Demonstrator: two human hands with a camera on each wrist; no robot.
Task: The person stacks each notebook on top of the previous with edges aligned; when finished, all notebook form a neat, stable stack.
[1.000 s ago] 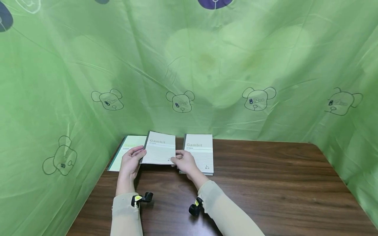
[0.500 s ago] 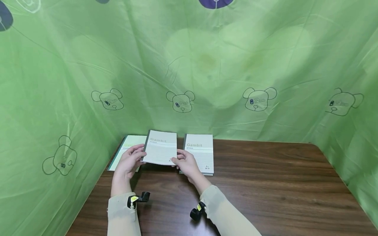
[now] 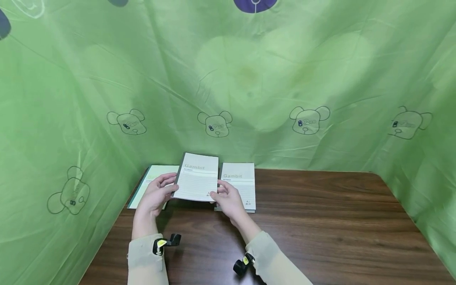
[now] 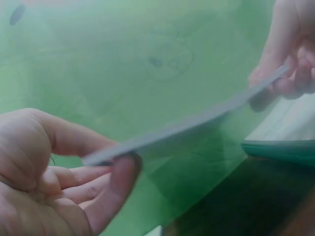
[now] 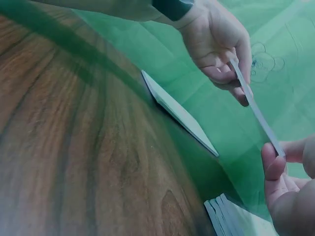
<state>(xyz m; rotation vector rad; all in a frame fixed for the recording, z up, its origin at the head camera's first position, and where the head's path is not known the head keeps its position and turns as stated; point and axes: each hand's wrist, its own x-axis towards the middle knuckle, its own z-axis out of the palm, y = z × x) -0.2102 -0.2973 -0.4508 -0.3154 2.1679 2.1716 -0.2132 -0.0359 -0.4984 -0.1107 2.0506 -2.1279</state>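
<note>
Both hands hold a pale notebook (image 3: 197,178) marked "Gambit", raised above the table in the head view. My left hand (image 3: 154,196) pinches its left edge near the lower corner, thumb on the cover. At the lower right corner, my right hand (image 3: 229,202) grips it between thumb and fingers. The left wrist view shows the notebook (image 4: 197,120) edge-on and slightly bent, spanning both hands. Under and behind the right hand lies a stack of notebooks (image 3: 238,178). A green-tinted notebook (image 3: 158,171) lies at the left, partly covered by the left hand.
The brown wooden table (image 3: 320,221) stretches to the right and front. A green cloth (image 3: 270,79) printed with bear heads hangs behind and at the sides. Black wrist cameras, one of them this wrist camera (image 3: 174,240), sit on the sleeves.
The held notebook has risen a little and shifted right, toward the notebook stack. Both hands keep their hold. The left forearm has swung slightly left, and the head view has shifted slightly.
</note>
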